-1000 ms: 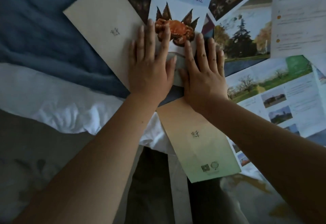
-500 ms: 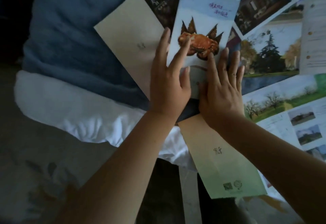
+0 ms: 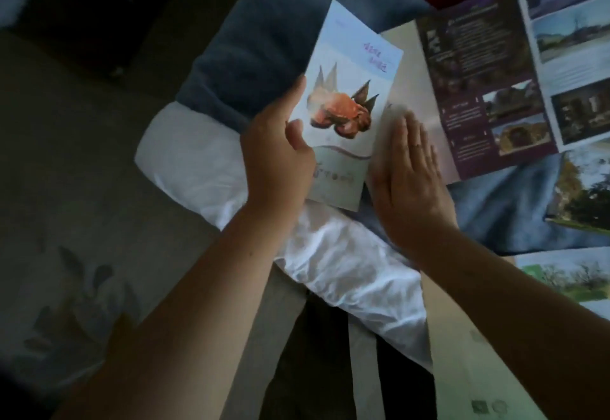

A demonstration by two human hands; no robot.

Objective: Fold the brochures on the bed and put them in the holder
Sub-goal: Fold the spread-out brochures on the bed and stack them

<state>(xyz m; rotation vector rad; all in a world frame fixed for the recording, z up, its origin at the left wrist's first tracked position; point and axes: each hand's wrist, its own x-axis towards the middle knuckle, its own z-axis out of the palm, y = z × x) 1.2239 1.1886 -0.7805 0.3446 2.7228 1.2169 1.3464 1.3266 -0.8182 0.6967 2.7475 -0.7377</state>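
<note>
The left grip [image 3: 277,155] clasped the folded crab brochure [image 3: 350,89] by its left edge, thumb on the cover, over the bed [image 3: 257,56]. Its long axis ran away from the person. The right grip [image 3: 409,181] lay flat and released just beside its right edge.

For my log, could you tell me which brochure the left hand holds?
The crab-picture brochure, gripped at its left edge by the left hand; the purple brochure lies flat.

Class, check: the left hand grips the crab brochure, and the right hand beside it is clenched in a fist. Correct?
No. The head view shows the left hand gripping the crab brochure, but the right hand beside it is flat, fingers straight, not a fist.
</note>
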